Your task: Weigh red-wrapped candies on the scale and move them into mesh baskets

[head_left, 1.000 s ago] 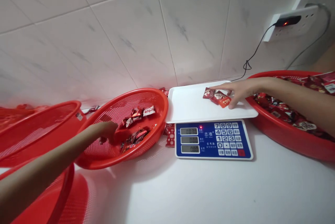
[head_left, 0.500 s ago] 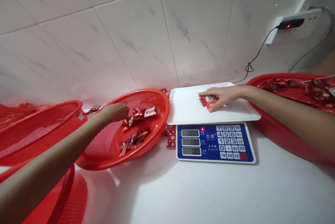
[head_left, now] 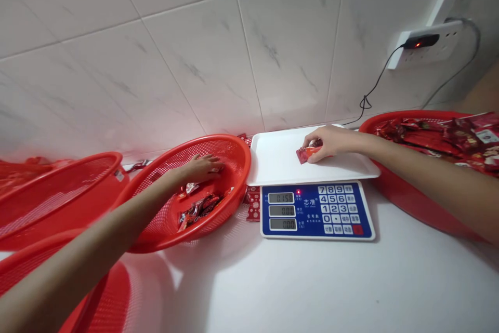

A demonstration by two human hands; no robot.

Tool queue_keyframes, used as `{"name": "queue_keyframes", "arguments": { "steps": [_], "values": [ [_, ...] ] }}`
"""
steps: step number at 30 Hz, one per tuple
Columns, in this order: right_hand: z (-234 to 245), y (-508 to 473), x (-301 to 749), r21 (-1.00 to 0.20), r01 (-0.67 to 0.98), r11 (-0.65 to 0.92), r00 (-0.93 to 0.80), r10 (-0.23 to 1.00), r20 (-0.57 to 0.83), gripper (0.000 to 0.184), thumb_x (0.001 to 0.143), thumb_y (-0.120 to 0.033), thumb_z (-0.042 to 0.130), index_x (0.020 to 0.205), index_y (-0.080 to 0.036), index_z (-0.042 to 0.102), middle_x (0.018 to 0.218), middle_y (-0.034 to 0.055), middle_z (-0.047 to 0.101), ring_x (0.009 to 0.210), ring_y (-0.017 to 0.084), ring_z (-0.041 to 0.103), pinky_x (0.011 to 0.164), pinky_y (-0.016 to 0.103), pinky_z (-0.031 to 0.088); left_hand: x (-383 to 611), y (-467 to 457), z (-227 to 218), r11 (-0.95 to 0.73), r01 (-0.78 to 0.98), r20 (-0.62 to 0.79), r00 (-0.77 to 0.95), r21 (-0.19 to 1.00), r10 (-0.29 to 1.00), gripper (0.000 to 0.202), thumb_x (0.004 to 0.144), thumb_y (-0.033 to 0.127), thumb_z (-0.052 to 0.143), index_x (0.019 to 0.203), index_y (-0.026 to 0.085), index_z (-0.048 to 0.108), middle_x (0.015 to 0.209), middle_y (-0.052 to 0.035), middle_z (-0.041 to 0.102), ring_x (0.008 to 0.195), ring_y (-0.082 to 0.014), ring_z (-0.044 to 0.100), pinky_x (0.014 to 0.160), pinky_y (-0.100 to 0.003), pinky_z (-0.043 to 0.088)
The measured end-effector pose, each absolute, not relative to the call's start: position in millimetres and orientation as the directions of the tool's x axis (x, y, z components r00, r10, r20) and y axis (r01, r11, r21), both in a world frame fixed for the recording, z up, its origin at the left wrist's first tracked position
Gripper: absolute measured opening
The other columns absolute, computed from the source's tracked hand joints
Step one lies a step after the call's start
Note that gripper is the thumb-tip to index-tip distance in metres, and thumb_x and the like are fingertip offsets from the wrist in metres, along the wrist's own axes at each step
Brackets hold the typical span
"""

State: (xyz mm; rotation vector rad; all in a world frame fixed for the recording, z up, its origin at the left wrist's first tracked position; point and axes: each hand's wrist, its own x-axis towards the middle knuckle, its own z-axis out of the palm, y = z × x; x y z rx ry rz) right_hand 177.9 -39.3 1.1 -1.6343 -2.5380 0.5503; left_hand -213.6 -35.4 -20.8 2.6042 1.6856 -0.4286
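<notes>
My left hand (head_left: 200, 167) reaches into a red mesh basket (head_left: 237, 154), its fingers spread flat over the wrapped candies (head_left: 198, 205) near the basket's far side. My right hand (head_left: 327, 142) rests on the white tray (head_left: 276, 159) of a blue-faced electronic scale (head_left: 315, 209). Its fingers are curled around a few red candy packets (head_left: 304, 154), which lie on the tray.
A large red basket (head_left: 409, 198) heaped with red packets stands at the right. More red baskets (head_left: 58, 192) are stacked at the left. A loose red packet (head_left: 253, 203) lies between basket and scale. A wall socket (head_left: 424, 44) with a black cord hangs at upper right.
My left hand moved deeper and to the right inside the mesh basket and flattened. My right hand closed over the packets on the scale tray. The scale reading changed.
</notes>
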Motion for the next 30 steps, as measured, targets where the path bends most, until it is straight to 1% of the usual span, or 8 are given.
{"name": "queue_keyframes", "arguments": {
  "steps": [4,7,12,16,20,23,26,30],
  "values": [
    [1,-44,173,-0.3,0.9,0.317,-0.344,0.938,-0.04,0.037,0.071,-0.023,0.071,0.107,-0.025,0.075,0.1,0.0025,0.074,0.085,0.021,0.064,0.066,0.03,0.04,-192,-41,19,-0.374,0.927,0.076,0.371,0.031,0.926,0.036,0.099,0.031,0.05,0.129,0.024,0.068,0.139,-0.0099,0.068,0.126,-0.0281,0.065,0.108,-0.042,0.05],
    [2,-48,168,-0.312,0.899,0.306,-0.311,0.95,0.032,0.035,0.072,-0.023,0.072,0.108,-0.024,0.074,0.101,0.0034,0.074,0.086,0.022,0.064,0.066,0.031,0.039,-153,-58,43,-0.432,0.761,0.391,0.254,0.484,0.885,0.031,0.098,0.036,0.055,0.121,0.021,0.069,0.127,-0.0098,0.073,0.115,-0.0252,0.069,0.103,-0.039,0.054],
    [15,-67,149,-0.583,0.682,0.442,-0.397,0.893,0.213,0.031,0.082,-0.025,0.07,0.112,-0.02,0.071,0.097,0.0027,0.074,0.085,0.018,0.066,0.074,0.029,0.045,-64,-81,28,-0.204,0.282,0.061,0.444,0.937,0.894,0.044,0.095,0.046,0.069,0.129,0.018,0.062,0.129,-0.0147,0.069,0.107,-0.0235,0.072,0.094,-0.036,0.059],
    [22,-82,136,-0.59,0.596,0.544,-0.431,0.837,0.336,0.042,0.077,-0.021,0.077,0.119,-0.019,0.067,0.107,0.004,0.075,0.096,0.02,0.068,0.083,0.031,0.05,-24,-73,1,-0.07,-0.133,0.124,0.457,0.989,0.881,0.034,0.091,0.043,0.077,0.106,0.015,0.065,0.101,-0.009,0.072,0.091,-0.0181,0.071,0.078,-0.026,0.058],
    [23,-86,135,-0.707,0.559,0.433,-0.33,0.898,0.289,0.087,0.057,-0.032,0.093,0.134,-0.02,0.054,0.135,0.014,0.063,0.106,0.027,0.067,0.091,0.042,0.057,-23,-64,0,-0.011,-0.276,0.119,0.378,0.961,0.918,0.021,0.088,0.017,0.078,0.102,0.015,0.064,0.092,-0.0055,0.072,0.083,-0.0156,0.072,0.075,-0.025,0.057],
    [26,-95,147,-0.779,0.463,0.423,-0.313,0.9,0.303,0.103,0.055,-0.046,0.09,0.144,-0.023,0.044,0.156,0.019,0.042,0.097,0.026,0.069,0.082,0.045,0.061,-38,-66,9,-0.064,-0.234,0.142,0.329,0.97,0.934,0.004,0.094,0.013,0.069,0.093,0.014,0.066,0.08,-0.0027,0.068,0.075,-0.0116,0.069,0.075,-0.022,0.056],
    [31,-110,184,-0.744,0.549,0.381,-0.252,0.924,0.288,0.095,0.062,-0.062,0.079,0.143,-0.025,0.046,0.134,0.0157,0.06,0.088,0.027,0.07,0.076,0.047,0.061,-70,-67,23,-0.184,-0.153,0.214,0.209,0.971,0.954,0.011,0.096,0.016,0.065,0.085,0.015,0.066,0.076,-0.0016,0.065,0.07,-0.0086,0.064,0.072,-0.018,0.055],
    [22,-116,278,-0.377,0.896,0.233,-0.106,0.939,0.328,0.074,0.071,-0.075,0.057,0.126,-0.026,0.063,0.114,0.0177,0.07,0.098,0.033,0.069,0.091,0.052,0.053,-143,-59,40,-0.291,0.304,0.285,0.067,0.907,0.956,0.018,0.087,0.031,0.071,0.098,0.017,0.065,0.091,-0.0058,0.069,0.081,-0.0148,0.068,0.075,-0.023,0.057]
  ]
}}
